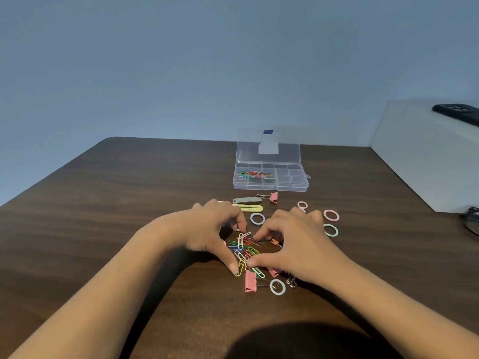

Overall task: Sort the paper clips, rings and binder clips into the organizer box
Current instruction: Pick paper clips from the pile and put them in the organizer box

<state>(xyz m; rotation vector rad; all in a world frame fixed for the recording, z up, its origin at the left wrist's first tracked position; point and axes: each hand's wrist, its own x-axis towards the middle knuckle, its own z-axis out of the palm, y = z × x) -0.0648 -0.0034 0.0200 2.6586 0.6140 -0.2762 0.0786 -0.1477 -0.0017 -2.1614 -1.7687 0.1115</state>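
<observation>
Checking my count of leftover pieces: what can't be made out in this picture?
Head view:
- Orange binder clip: mostly covered by the right hand.
- Pink ring: partly behind that hand's fingers.
- Organizer box: right compartments too small to read.
- Left hand: fingertips in the paper clips; a pinch can't be told.
- Phone: cut by right edge.

The right hand (298, 244) covers most of an orange binder clip (275, 240) and a pink binder clip (274, 272); its fingers (294, 212) hide part of a pink ring (302, 204). Whether it or the left hand (207, 229) pinches any of the paper clips (245, 251) is too small to tell. Clips inside the organizer box (270, 187) blur together. The right edge cuts off a phone (456, 112) and a dark object (470, 221).
</observation>
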